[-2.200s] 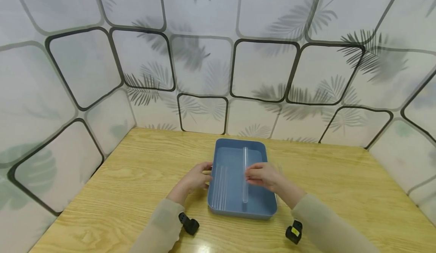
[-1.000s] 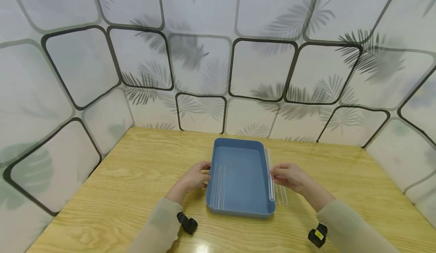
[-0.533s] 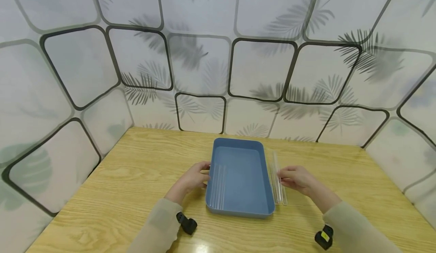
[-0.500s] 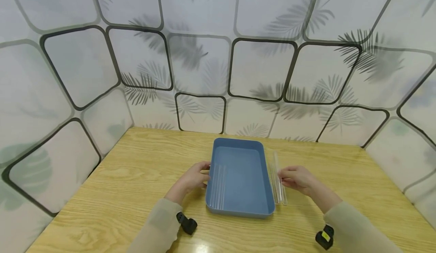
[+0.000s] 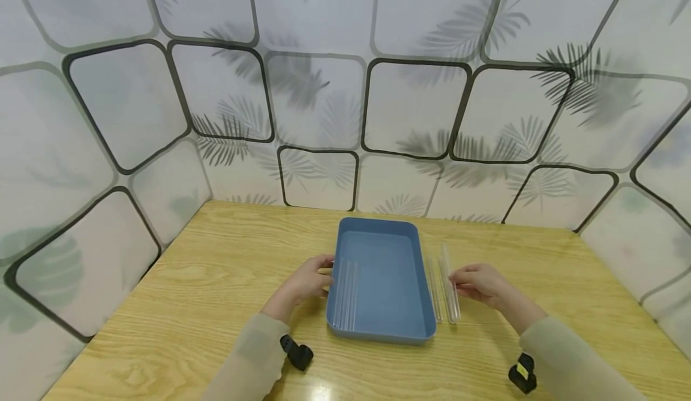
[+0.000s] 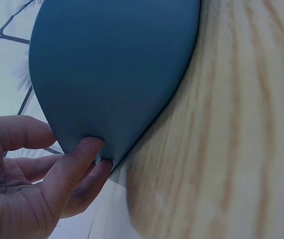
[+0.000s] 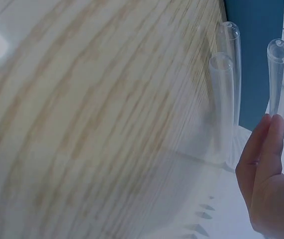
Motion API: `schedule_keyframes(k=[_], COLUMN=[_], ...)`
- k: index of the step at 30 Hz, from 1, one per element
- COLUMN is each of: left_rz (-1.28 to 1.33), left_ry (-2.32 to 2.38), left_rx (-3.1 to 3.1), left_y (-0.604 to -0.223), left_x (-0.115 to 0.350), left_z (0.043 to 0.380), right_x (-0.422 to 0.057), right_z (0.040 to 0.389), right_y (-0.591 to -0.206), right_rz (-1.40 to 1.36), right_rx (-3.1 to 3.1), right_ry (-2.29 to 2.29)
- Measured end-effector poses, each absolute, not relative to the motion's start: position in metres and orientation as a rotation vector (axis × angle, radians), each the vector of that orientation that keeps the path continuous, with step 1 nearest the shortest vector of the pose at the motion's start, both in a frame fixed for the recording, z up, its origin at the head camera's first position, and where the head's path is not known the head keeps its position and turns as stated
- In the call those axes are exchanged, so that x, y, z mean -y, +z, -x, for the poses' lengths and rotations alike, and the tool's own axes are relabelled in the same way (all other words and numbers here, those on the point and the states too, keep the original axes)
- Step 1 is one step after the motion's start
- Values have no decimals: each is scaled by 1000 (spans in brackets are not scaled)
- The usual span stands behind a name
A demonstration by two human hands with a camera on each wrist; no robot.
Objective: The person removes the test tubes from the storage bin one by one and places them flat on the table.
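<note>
My right hand [image 5: 480, 284] pinches a clear test tube [image 5: 455, 308] just above the table, right of the blue tray [image 5: 385, 336]. In the right wrist view this tube [image 7: 277, 79] stands out past the fingertips, its rounded end showing. Two more clear tubes [image 7: 221, 94] lie on the table between it and the tray. Inside the tray, along its left side, several clear tubes [image 5: 345, 305] lie side by side. My left hand [image 5: 308, 280] rests fingers and thumb against the outside of the tray's left wall [image 6: 112, 64].
The wooden table [image 5: 216, 293] stretches out on both sides of the tray. A patterned fabric wall [image 5: 410, 107] closes off the back and the sides. Black wrist cameras [image 5: 297, 354] hang at both sleeves.
The right hand has carried the tube out of the tray, over its right rim, and to the right, down toward the tubes on the table. The left hand has stayed at the tray.
</note>
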State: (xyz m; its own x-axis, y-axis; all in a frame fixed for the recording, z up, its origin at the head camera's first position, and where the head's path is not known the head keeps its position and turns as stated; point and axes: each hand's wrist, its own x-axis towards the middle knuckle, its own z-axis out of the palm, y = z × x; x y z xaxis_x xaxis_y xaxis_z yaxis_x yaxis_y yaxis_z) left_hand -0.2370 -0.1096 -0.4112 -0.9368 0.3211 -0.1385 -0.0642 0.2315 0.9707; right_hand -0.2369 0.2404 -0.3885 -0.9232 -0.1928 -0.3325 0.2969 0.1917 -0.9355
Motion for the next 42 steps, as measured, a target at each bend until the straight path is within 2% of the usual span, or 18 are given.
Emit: schedule_keyframes(k=[42], left_rz=[-237], left_ry=[1757], left_rx=[-2211], left_y=[-415], left_x=[109], left_z=[239], right_x=[-255], right_z=[245], right_y=[-405], right_rz=[-234], right_rx=[-2414], right_ry=[-1499])
